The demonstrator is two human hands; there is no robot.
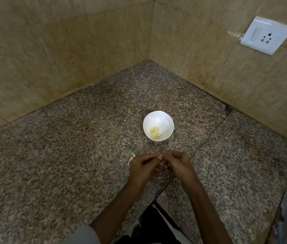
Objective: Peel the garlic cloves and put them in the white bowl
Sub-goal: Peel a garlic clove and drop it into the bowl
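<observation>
Two hands (143,167) (178,164) pinch a papery clove (161,162) (speckled granite (68,155) below).

A speckled granite counter (68,155) is seen across the lower frame, crossed by a seam (209,135) toward 4 o'clock. Beige tiled walls (51,50) are joined at 12 o'clock. A white switch-and-socket plate (266,35) is mounted at 2 o'clock.

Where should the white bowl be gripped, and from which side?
Probably by its rim, pinched from the near side. The white bowl stands upright, rim free all round; the peeled cloves lie low inside. The left hand and right hand pinch a garlic clove just in front.
</observation>
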